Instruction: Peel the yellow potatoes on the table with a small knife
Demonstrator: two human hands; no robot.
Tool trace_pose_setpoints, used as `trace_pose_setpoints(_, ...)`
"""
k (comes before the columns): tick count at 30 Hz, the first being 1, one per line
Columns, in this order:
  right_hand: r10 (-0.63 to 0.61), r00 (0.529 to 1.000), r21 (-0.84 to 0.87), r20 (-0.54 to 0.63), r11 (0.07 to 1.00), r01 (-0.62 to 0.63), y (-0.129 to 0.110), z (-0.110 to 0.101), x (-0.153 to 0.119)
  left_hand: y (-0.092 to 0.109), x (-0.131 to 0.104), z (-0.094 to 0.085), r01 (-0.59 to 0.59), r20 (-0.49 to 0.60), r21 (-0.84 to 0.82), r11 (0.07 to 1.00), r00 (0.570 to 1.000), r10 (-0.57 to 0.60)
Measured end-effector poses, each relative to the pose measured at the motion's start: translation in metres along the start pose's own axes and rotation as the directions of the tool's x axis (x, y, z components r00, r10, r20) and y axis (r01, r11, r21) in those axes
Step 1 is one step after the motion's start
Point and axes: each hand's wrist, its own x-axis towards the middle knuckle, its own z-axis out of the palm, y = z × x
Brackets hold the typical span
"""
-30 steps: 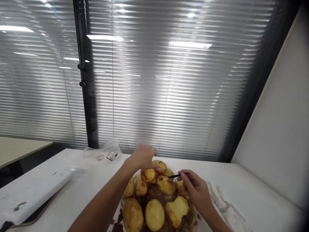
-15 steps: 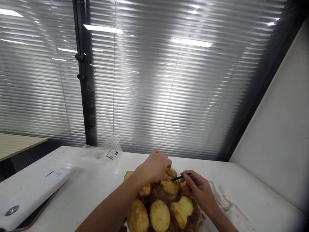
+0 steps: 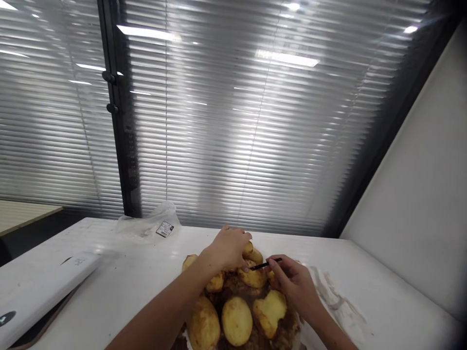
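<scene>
Several yellow potatoes, one of them a whole oval [image 3: 237, 321], lie over a dark brown mass at the bottom centre. My left hand [image 3: 231, 248] reaches across the back of the pile, its fingers curled down around a potato [image 3: 248, 249] there. Between the fingertips of my right hand [image 3: 292, 276] is a thin black tool [image 3: 260, 266], its tip pointing left onto a potato [image 3: 252, 277] near my left thumb. A bitten-looking, uneven potato [image 3: 270, 312] lies below my right hand.
On the white table [image 3: 146, 277], a clear plastic bag [image 3: 149, 224] with a label lies at the back left. A long white device [image 3: 47, 291] is at the left. Crumpled whitish plastic [image 3: 337, 301] lies right of the pile. Blinds [image 3: 233, 146] stand behind.
The whole view has shifted slightly, so things appear further left. A potato at my left fingertips now shows more clearly. The black tool is still in my right hand.
</scene>
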Motion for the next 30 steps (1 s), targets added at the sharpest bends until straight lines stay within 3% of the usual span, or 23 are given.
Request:
trace_pose_setpoints(4, -0.034, 0.999, -0.136, -0.033, 0.99, 0.029, -0.002, -0.002, -0.001, 0.001, 0.002, -0.002, 0.03, 0.017, 0.004, 1.0, 0.999, -0.03)
trace_pose_setpoints(8, -0.046, 0.986, -0.234, -0.158, 0.972, 0.008, -0.007, -0.005, 0.001, 0.004, 0.001, -0.003, 0.049, 0.026, 0.017, 0.999, 0.998, -0.05)
trace_pose_setpoints(10, -0.015, 0.984, -0.193, -0.18, 0.981, -0.02, -0.009, -0.005, 0.002, 0.006, 0.001, -0.004, 0.054, 0.031, 0.026, 0.998, 0.998, -0.055)
trace_pose_setpoints(14, 0.079, 0.993, -0.022, -0.082, 0.996, -0.081, -0.011, -0.003, 0.002, 0.007, 0.0, -0.005, 0.05, 0.039, 0.031, 0.998, 0.998, -0.052)
trace_pose_setpoints(20, 0.048, 0.981, -0.12, -0.187, 0.99, -0.072, -0.016, -0.005, 0.003, 0.006, 0.001, -0.003, 0.056, 0.034, 0.04, 0.998, 0.998, -0.057)
trace_pose_setpoints(25, 0.128, 0.99, -0.062, -0.066, 0.989, -0.132, -0.016, -0.004, 0.004, 0.006, 0.001, 0.0, 0.044, 0.04, 0.052, 0.998, 0.998, -0.046)
trace_pose_setpoints(30, 0.107, 0.984, -0.118, -0.142, 0.985, -0.124, -0.013, -0.006, 0.004, 0.006, 0.001, 0.001, 0.033, 0.047, 0.076, 0.997, 0.998, -0.036)
